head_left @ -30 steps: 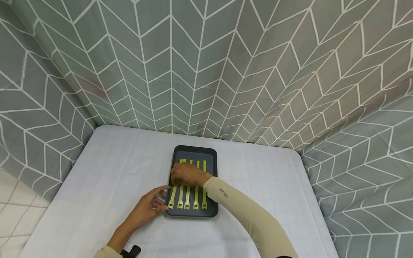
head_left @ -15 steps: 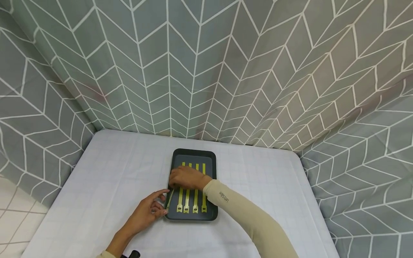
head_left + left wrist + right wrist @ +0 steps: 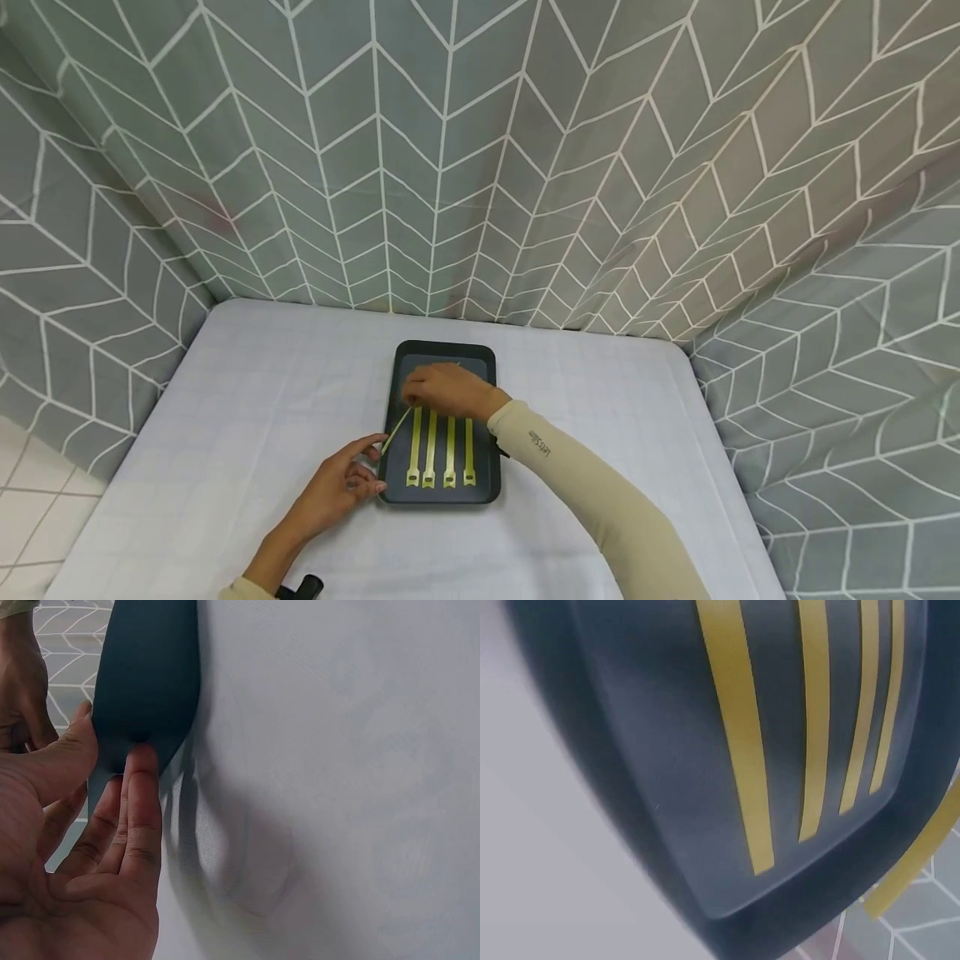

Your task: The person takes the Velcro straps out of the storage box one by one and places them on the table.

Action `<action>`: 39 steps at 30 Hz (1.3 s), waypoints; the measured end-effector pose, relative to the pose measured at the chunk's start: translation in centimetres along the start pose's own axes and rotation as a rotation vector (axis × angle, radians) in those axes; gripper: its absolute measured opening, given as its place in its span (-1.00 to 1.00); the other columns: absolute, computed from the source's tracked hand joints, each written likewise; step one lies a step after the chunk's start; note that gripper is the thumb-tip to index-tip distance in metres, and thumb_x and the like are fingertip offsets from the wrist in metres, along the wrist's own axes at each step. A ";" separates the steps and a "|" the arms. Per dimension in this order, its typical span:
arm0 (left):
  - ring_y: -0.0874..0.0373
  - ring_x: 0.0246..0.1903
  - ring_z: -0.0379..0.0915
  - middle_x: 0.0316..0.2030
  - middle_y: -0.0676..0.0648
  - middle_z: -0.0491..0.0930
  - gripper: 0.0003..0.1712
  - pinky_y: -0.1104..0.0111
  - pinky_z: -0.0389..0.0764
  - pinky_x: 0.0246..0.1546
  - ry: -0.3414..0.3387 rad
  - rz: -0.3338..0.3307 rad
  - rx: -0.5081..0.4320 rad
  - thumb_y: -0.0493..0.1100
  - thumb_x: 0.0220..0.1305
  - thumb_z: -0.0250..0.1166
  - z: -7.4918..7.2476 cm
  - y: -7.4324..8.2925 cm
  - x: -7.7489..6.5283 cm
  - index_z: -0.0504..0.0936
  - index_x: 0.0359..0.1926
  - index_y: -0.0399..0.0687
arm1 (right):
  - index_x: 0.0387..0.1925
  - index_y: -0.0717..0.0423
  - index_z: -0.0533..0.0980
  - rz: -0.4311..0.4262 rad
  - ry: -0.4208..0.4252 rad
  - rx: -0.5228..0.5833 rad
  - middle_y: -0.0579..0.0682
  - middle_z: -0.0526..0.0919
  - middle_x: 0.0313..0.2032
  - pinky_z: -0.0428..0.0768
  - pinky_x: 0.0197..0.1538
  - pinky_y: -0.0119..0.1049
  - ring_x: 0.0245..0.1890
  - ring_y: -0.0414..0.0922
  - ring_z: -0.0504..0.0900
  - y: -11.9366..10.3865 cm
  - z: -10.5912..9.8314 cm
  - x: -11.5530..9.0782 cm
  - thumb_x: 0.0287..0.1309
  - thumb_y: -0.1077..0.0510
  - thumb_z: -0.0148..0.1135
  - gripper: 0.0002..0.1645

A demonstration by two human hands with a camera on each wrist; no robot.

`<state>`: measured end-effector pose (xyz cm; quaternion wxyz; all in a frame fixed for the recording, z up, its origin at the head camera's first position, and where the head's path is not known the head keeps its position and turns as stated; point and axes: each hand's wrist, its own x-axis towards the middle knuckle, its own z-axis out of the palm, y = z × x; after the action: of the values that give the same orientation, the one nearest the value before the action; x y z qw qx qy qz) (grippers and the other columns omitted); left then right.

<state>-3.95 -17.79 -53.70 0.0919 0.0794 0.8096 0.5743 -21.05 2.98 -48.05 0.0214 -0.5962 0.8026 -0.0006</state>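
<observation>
A dark grey tray (image 3: pixel 480 493) lies on the table in the head view. Several yellow cable straps (image 3: pixel 431 454) are lined up lengthwise in it, their slotted heads at the near end. My right hand (image 3: pixel 450 390) is above the tray and pinches one lifted strap (image 3: pixel 395 431), which slants down toward the left rim. The right wrist view shows that lifted strap (image 3: pixel 919 855) past the rim, but not the hand. My left hand (image 3: pixel 337 486) holds the tray's near left side, with thumb and fingertips against its edge (image 3: pixel 146 667) in the left wrist view.
A white cloth (image 3: pixel 600 417) covers the table. Grey curtains (image 3: pixel 480 167) with a white zigzag pattern stand behind it and at both sides. A black object (image 3: pixel 307 586) sits by the left wrist. Floor tiles (image 3: pixel 45 500) show at lower left.
My right hand has taken the leftmost strap and lifted it out of the row, moving slightly away and up. My left hand stays at the tray's left side.
</observation>
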 end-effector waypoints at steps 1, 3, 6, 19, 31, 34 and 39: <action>0.28 -0.32 0.62 -0.03 -0.24 0.48 -0.16 0.39 0.66 -0.30 0.002 -0.011 -0.004 -0.36 0.13 0.47 0.0 0.1 0.0 0.33 0.42 -0.20 | -0.08 -0.17 0.63 0.004 0.012 0.016 -0.24 0.65 -0.07 0.57 -0.04 -0.52 -0.04 -0.32 0.61 0.1 -0.1 -0.2 0.40 0.09 0.22 -0.85; 0.27 -0.32 0.62 -0.02 -0.24 0.48 -0.15 0.39 0.65 -0.29 0.011 -0.036 -0.013 -0.35 0.12 0.48 0.0 0.2 0.0 0.33 0.42 -0.19 | -0.11 -0.16 0.63 -0.002 0.042 0.034 -0.23 0.64 -0.10 0.56 -0.09 -0.54 -0.07 -0.32 0.60 0.4 -0.2 -0.7 0.40 0.10 0.21 -0.88; 0.25 -0.31 0.62 -0.01 -0.24 0.48 -0.15 0.39 0.65 -0.29 0.015 -0.060 -0.020 -0.35 0.12 0.48 -0.1 0.2 0.0 0.33 0.42 -0.18 | -0.11 -0.14 0.60 -0.007 0.083 0.043 -0.22 0.63 -0.11 0.56 -0.11 -0.54 -0.08 -0.32 0.59 0.6 -0.3 -1.4 0.40 0.12 0.22 -0.89; 0.25 -0.29 0.63 0.00 -0.21 0.48 -0.14 0.40 0.65 -0.25 0.013 -0.133 0.006 -0.36 0.12 0.48 0.2 0.2 0.1 0.34 0.43 -0.06 | -0.08 0.00 0.66 0.104 0.173 0.217 -0.13 0.67 -0.09 0.58 0.07 -0.44 -0.03 -0.23 0.63 2.3 -0.9 -4.5 0.37 0.17 0.25 -0.84; 0.24 -0.28 0.63 0.01 -0.20 0.47 -0.15 0.40 0.63 -0.27 0.005 -0.129 0.009 -0.31 0.14 0.48 0.0 0.5 0.3 0.34 0.44 -0.01 | -0.07 0.15 0.66 0.304 0.212 0.470 -0.05 0.68 -0.15 0.61 -0.13 -0.37 -0.19 -0.20 0.64 3.7 -0.8 -8.1 0.33 0.25 0.26 -0.82; 0.24 -0.28 0.63 0.01 -0.20 0.47 -0.15 0.40 0.63 -0.28 0.000 -0.116 0.010 -0.31 0.14 0.47 0.1 0.5 0.4 0.34 0.43 -0.02 | -0.09 0.18 0.66 0.349 0.249 0.525 -0.02 0.70 -0.17 0.64 -0.13 -0.36 -0.20 -0.18 0.66 3.8 -0.6 -9.3 0.29 0.27 0.29 -0.82; 0.25 -0.28 0.62 0.01 -0.20 0.47 -0.15 0.40 0.62 -0.27 -0.012 -0.116 0.018 -0.30 0.15 0.47 0.1 0.6 0.5 0.34 0.44 -0.02 | -0.17 0.15 0.68 0.451 0.325 0.589 -0.04 0.73 -0.22 0.67 -0.12 -0.39 -0.21 -0.18 0.71 4.2 0.2 -11.2 0.23 0.29 0.35 -0.87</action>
<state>-4.37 -17.35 -53.21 0.1290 0.0368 0.8173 0.5604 -21.80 14.95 -47.99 0.0637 -0.3657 0.8717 -0.3200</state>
